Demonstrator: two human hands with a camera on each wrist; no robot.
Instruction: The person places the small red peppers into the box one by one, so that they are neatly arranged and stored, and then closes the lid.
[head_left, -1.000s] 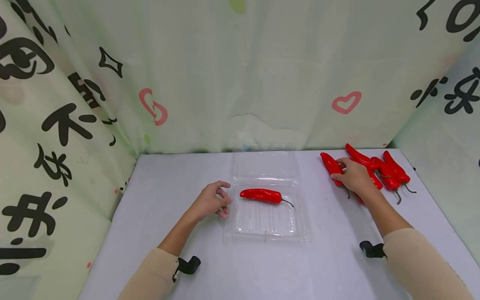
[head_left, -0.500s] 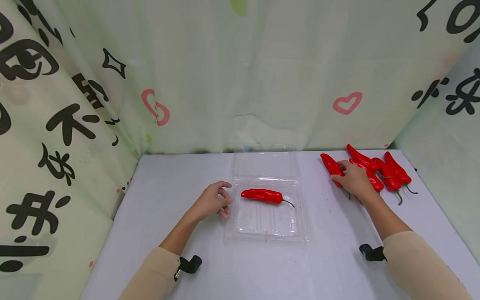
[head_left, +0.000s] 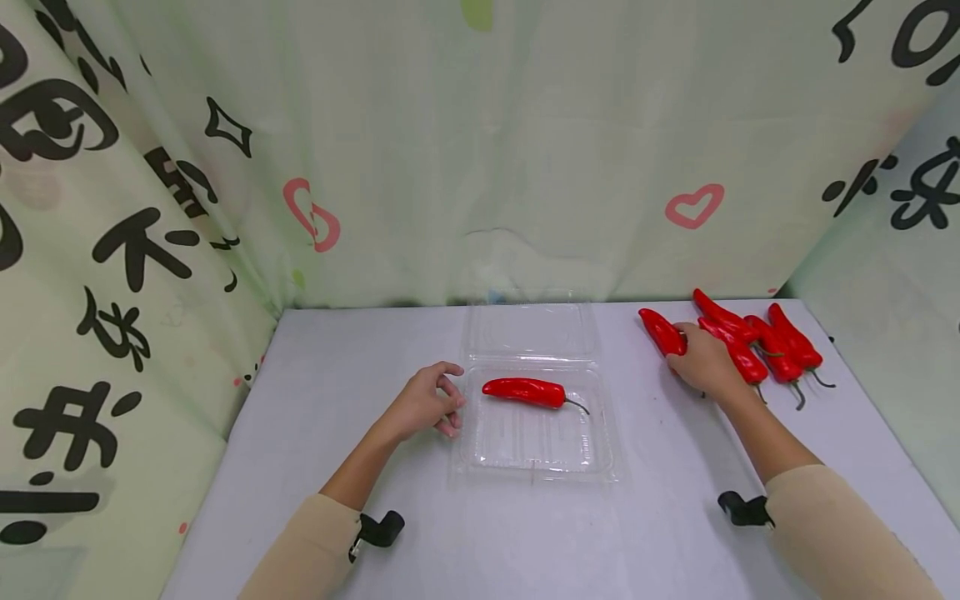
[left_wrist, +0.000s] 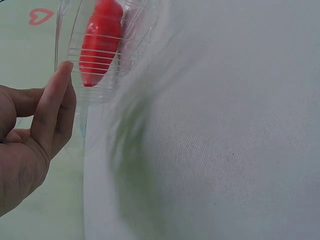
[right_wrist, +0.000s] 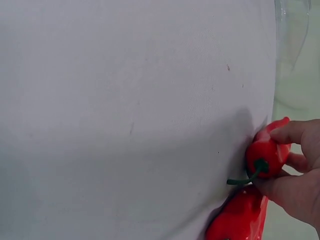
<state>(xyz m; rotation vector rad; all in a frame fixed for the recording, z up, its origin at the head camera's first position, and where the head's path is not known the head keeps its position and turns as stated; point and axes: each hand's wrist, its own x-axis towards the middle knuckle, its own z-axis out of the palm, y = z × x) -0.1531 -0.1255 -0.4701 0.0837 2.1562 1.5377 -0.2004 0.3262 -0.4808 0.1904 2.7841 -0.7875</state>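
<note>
At the right, my right hand (head_left: 703, 360) grips a red chili pepper (head_left: 662, 331) between thumb and fingers. In the right wrist view this pepper (right_wrist: 264, 152) shows its green stem toward the camera, close over a second one. My left hand (head_left: 427, 402) holds nothing; its fingers are loosely bent, fingertips right at the left rim of a clear plastic clamshell box (head_left: 532, 450). Inside the box lies one red chili pepper (head_left: 523, 392), its stem to the right. The left wrist view shows that pepper (left_wrist: 102, 45) through the box's ribbed wall.
Several more red chili peppers (head_left: 797, 337) lie in a loose group at the table's back right. The box's lid (head_left: 531, 329) lies folded back toward the rear curtain (head_left: 555, 167). Printed curtains also stand at both sides of the white table (head_left: 360, 358).
My right hand has shifted slightly, and the chili pepper in its grip has moved away from the group, a little to the left. My left hand and the box keep their places.
</note>
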